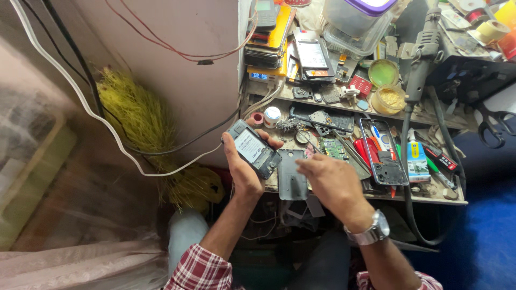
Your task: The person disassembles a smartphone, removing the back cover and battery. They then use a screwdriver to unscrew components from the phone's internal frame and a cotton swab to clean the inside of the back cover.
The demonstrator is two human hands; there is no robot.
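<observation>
From the head view I saw my left hand (pixel 244 169) raised in front of the bench (pixel 430 200), wrapped around an open phone (pixel 253 149). The phone sat tilted, its back exposed with a white label showing, thumb on one long edge and fingers curled behind the other. A dark cable (pixel 183 144) reached its top corner from the wall side.

My right hand (pixel 334 185) hovered just right of the phone, over the front edge of the bench, fingers bent and pinched loosely together; I could not tell whether they held anything small. A metal watch (pixel 371 230) sat on that wrist.

Directly below the phone and between my two hands a grey back cover (pixel 292 177) lay flat on the bench. Further right lay a red-framed phone shell (pixel 382 153), a green circuit board (pixel 333 147) and a small glue bottle (pixel 416 158).

On the shelf behind stood a stack of phones (pixel 271 32), a clear plastic tub with a purple lid (pixel 359 16) and a grey rotary tool (pixel 422 51). A yellow broom (pixel 145 126) leaned on the wall to my left, crossed by a white cable (pixel 80 96).
</observation>
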